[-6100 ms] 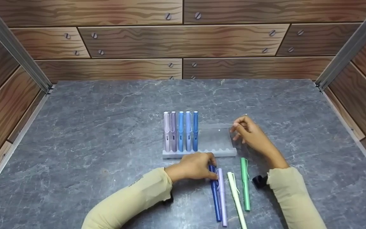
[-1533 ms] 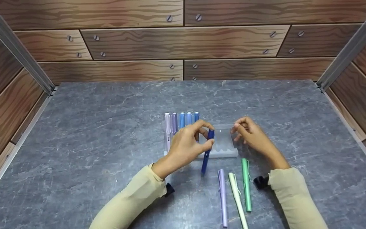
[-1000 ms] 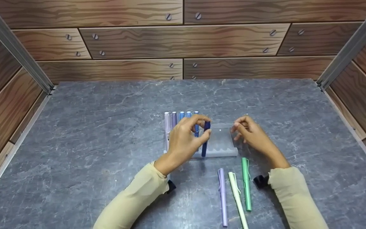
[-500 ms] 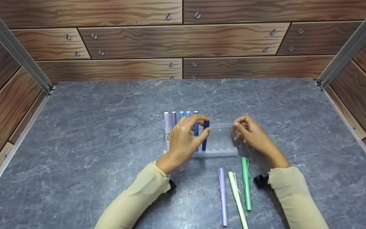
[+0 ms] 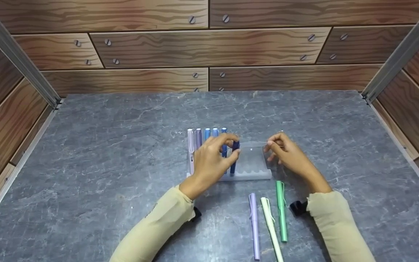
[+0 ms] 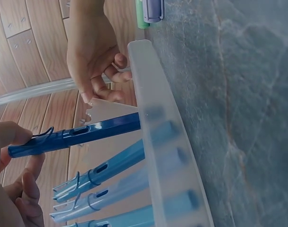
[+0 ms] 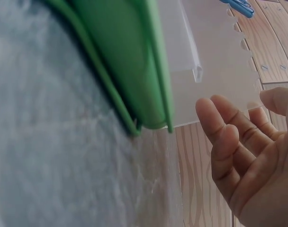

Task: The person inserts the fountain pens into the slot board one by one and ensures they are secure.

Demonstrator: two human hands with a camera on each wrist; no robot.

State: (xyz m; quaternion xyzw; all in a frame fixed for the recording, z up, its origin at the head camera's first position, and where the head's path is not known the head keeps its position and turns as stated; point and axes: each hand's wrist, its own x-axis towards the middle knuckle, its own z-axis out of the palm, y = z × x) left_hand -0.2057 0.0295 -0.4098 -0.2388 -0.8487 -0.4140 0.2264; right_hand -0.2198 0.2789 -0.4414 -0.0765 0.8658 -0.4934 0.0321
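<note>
Head view, closest stuff first.
sleeves: both arms in pale yellow sleeves come in from the bottom edge
loose pens: lilac pen, cream pen and green pen lie side by side on the grey tabletop, just in front of the rack, between the two forearms
left hand: left hand has its thumb and fingers pinched round the dark blue pen, so that grip is holding the pen near its top end
dark blue pen: stands pretty much upright, lower end at the frosted pen rack, right beside the row already standing there; left wrist view shows its end going into the rack's front rail
right hand: right hand sits at the rack's right end, fingers loosely curled, tips at the clear back panel; can't tell if that grip is actually pinching it
standing pens: five pens upright in the rack's left part, two lilac-ish, then three blue
back: wood-look wall panels with screw heads
</note>
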